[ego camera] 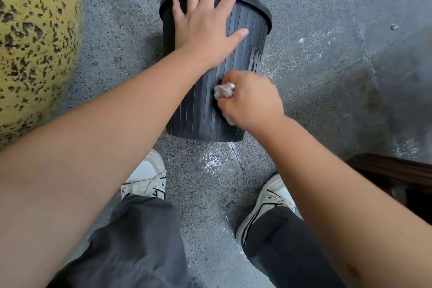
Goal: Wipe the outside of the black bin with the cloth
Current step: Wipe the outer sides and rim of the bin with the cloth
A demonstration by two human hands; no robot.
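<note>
The black ribbed bin (247, 30) lies on its side on the grey floor, its rim pointing away from me. My left hand (205, 23) rests flat on the upper side of the bin near the rim, fingers spread and straight. My right hand (252, 98) grips a crumpled pale cloth (223, 91) and presses it against the bin's side, near the base end. Part of the cloth is hidden under my fingers. A dusty smear shows on the bin's right side.
A large yellow speckled rounded object (35, 42) stands at the left. A dark wooden piece of furniture (397, 175) sits at the right edge. My two feet in white sneakers (149, 175) stand on the speckled grey floor just below the bin.
</note>
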